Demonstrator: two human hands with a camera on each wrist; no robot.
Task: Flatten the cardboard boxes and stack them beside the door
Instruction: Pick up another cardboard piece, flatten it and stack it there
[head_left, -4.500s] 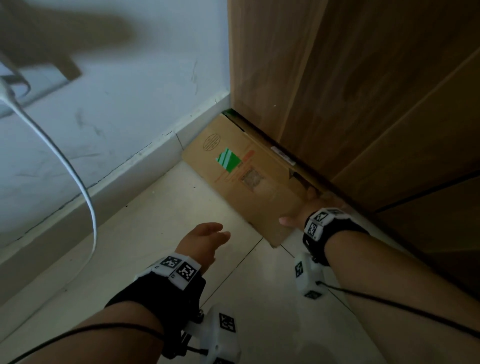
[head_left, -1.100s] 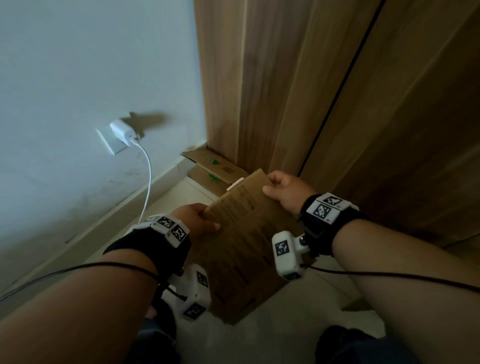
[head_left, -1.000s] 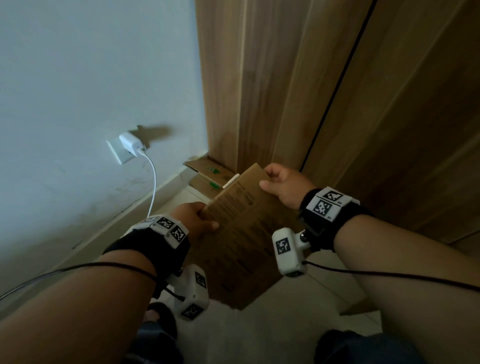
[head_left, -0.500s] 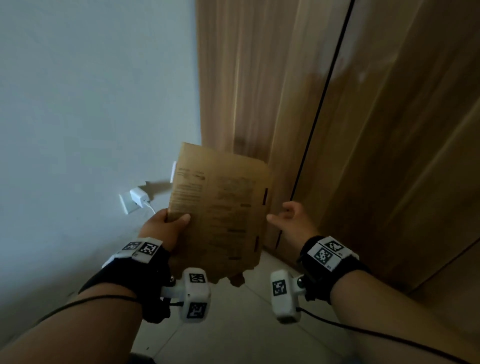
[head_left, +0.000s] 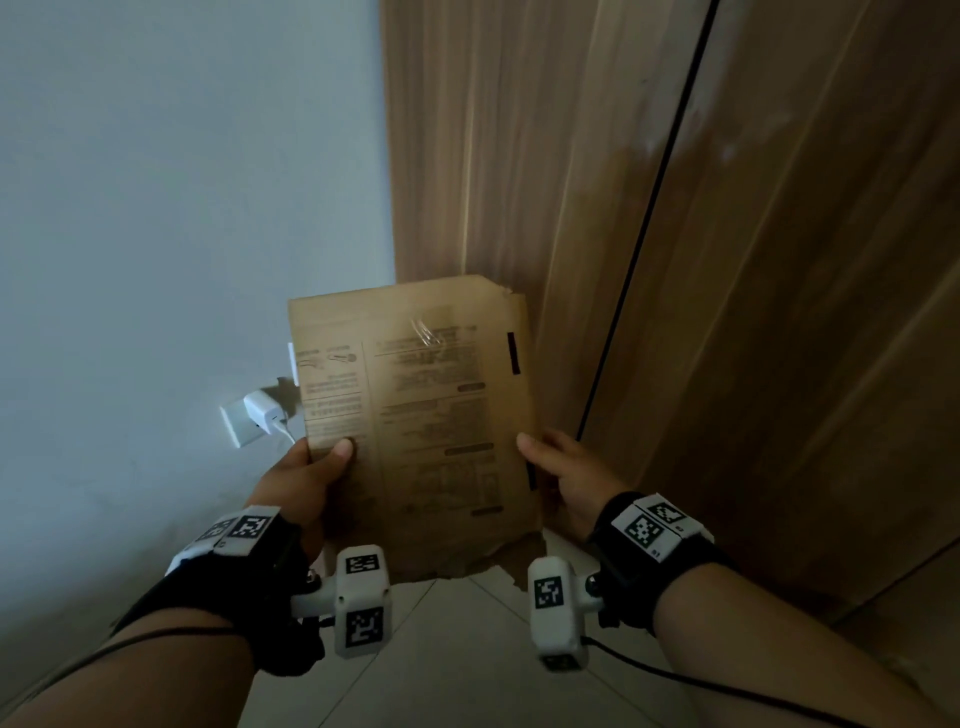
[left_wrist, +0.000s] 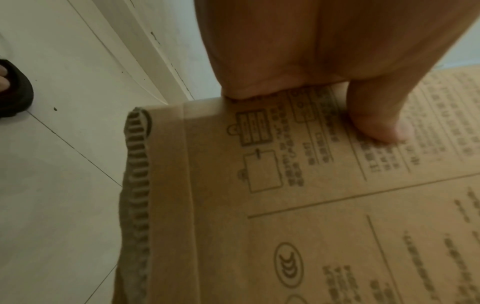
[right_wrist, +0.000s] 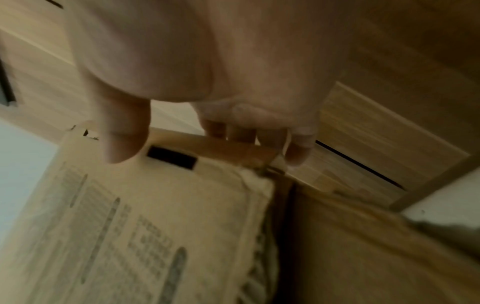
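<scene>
A flattened brown cardboard box (head_left: 431, 415) with printed text stands upright in the air before the door frame (head_left: 467, 156). My left hand (head_left: 324, 457) grips its left edge, thumb (left_wrist: 376, 123) pressed on the printed face (left_wrist: 311, 205) and fingers hidden behind. My right hand (head_left: 540, 452) pinches the right edge, with the thumb (right_wrist: 122, 144) over the front face (right_wrist: 130, 226) and the fingers (right_wrist: 246, 133) curled behind. The lower edge of the box is torn and ragged.
The wooden door (head_left: 779, 260) fills the right side, with a dark gap along its edge. A white charger (head_left: 260, 413) sits in a wall socket on the left wall. Pale floor tiles (head_left: 467, 649) lie below. A foot in a dark sandal (left_wrist: 13, 92) stands near the skirting.
The cardboard has been lifted from low over the floor to upright at chest height. My right hand, off the edge half a second ago, now holds the right edge again.
</scene>
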